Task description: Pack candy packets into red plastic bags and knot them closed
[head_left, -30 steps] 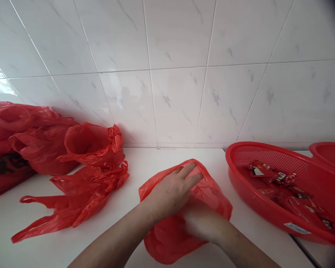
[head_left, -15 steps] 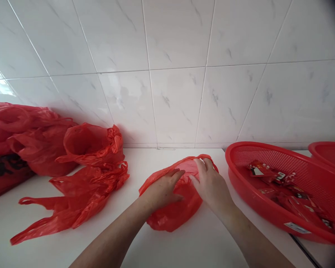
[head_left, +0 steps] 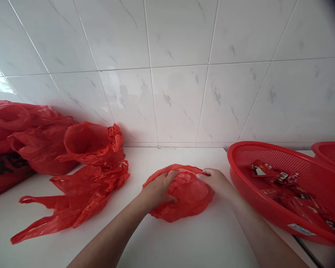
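Note:
A thin red plastic bag [head_left: 181, 206] sits at the middle of the white table, its mouth spread into a round opening facing up. My left hand [head_left: 158, 190] reaches into the bag's mouth over the left rim. Its thumb and index finger are apart, while the other fingers are partly hidden by the plastic. At the right rim, my right hand [head_left: 213, 180] pinches the bag's edge between thumb and fingers.
Flattened red bags [head_left: 80, 197] lie at the left, handles toward me. Behind them stands an opened red bag [head_left: 89, 143] beside a pile of red bags [head_left: 44, 149]. A red plastic basket [head_left: 264, 203] holding small red packets [head_left: 284, 178] stands right. A tiled wall [head_left: 178, 100] closes the back.
My right hand has moved down and outward from inside the bag's back rim to its right edge. The bag's mouth is wider and rounder. My left hand has barely moved.

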`<state>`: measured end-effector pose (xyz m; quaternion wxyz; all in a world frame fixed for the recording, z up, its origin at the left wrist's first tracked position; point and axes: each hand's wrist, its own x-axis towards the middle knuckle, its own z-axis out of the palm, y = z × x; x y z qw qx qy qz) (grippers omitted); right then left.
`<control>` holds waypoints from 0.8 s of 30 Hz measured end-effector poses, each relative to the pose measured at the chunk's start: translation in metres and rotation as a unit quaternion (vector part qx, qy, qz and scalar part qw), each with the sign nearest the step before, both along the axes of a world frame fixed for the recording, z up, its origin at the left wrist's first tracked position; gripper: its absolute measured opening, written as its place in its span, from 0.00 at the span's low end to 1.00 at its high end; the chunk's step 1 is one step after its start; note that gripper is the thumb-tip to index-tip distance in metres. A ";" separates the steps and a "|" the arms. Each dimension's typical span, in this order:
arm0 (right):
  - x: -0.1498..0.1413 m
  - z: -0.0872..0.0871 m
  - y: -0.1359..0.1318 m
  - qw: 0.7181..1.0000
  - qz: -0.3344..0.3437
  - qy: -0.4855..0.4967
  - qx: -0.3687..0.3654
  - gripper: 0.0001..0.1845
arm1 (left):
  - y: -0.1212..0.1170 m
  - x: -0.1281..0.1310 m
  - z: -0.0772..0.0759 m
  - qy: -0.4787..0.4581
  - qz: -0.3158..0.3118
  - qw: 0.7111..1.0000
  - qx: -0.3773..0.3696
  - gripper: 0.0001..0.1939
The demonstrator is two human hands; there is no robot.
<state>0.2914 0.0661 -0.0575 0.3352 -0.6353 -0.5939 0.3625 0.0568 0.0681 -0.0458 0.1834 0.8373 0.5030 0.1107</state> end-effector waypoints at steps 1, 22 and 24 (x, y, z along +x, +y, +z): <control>0.005 0.002 0.001 0.999 -0.015 0.031 -0.002 0.19 | 0.000 -0.003 0.000 0.015 -0.006 1.000 -0.001 0.43; -0.051 0.004 -0.032 0.916 0.148 -0.321 0.189 0.10 | -0.029 -0.017 0.030 0.059 -0.069 0.990 0.106 0.08; -0.047 0.001 -0.031 0.909 0.183 -0.353 0.127 0.10 | -0.030 -0.030 0.025 0.086 -0.054 0.987 0.123 0.12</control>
